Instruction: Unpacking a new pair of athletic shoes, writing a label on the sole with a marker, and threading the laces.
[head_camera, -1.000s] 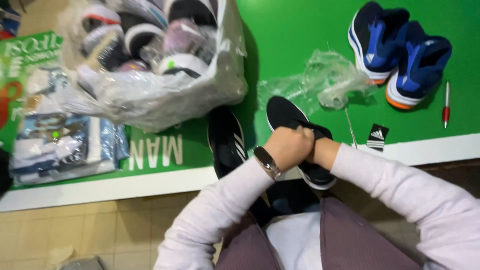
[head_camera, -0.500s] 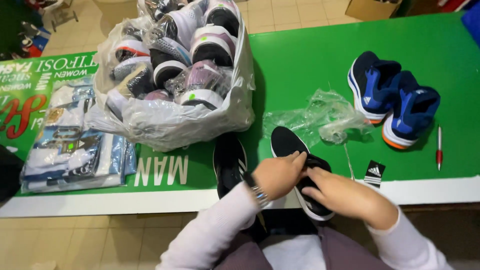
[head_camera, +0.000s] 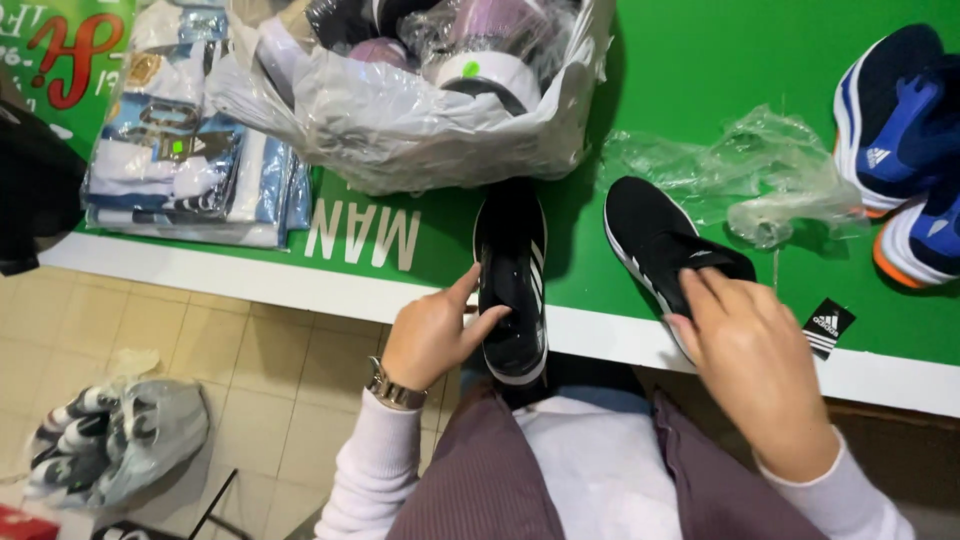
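Black shoes, a pair, lie at the near edge of a green table (head_camera: 700, 60), toes pointing far. Left hand (head_camera: 432, 335), a metal watch at its wrist, grips the left black shoe (head_camera: 512, 280) at its side, thumb on the near-left rim and fingers curled against the upper; the heel overhangs the white table border. Right hand (head_camera: 750, 350) rests, fingers loosely spread, over the heel of the right black shoe (head_camera: 660, 245); whether it clasps the shoe or only covers it cannot be told from this angle. Crumpled clear plastic wrap (head_camera: 760, 175) lies just beyond the right shoe; a black hang tag (head_camera: 828, 327) sits right of that hand. Farther left stands a large plastic bag of shoes (head_camera: 420, 90), beside it folded striped shirts (head_camera: 185, 165); blue shoes (head_camera: 900, 110) occupy the far right. Judged stage: the unwrapped pair is being aligned; the following move would call for a firm hold on both heels.
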